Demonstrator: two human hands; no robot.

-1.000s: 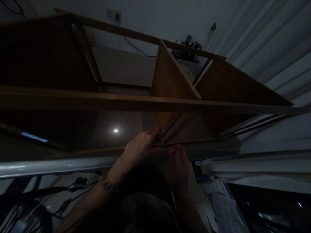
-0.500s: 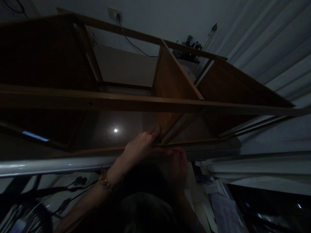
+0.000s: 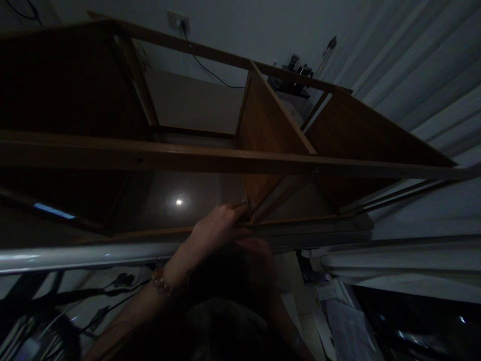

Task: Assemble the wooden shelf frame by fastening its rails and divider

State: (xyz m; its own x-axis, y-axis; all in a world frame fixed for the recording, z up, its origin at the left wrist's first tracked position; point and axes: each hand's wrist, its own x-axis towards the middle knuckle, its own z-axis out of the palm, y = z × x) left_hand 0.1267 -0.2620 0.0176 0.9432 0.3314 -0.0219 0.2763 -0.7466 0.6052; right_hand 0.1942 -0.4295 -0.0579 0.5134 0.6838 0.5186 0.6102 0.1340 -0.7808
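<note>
A wooden cabinet frame (image 3: 210,159) with panels lies in front of me. My left hand (image 3: 216,228) reaches to the foot of its upright divider panel (image 3: 266,125). Its fingers lie inside the frame against the panel's lower corner, and the thumb is below, so the hand is closed around the lower front rail (image 3: 150,233). Just under the left fingertips is my right hand (image 3: 259,255), dark and blurred, its fingers drawn together and pointing left. What it pinches, if anything, is hidden.
A silver tube (image 3: 90,256) runs along the near left edge. Below it are a wheel (image 3: 45,326) and cables. Papers (image 3: 345,321) lie at lower right, beside a dark glossy surface (image 3: 421,321). A pale curtain (image 3: 424,75) hangs at right. A plugged socket (image 3: 178,22) is on the wall.
My right hand has moved left, its fingers coming under the left hand's fingertips. A thin shiny thing near its fingers is out of sight now. My left hand stays in place.
</note>
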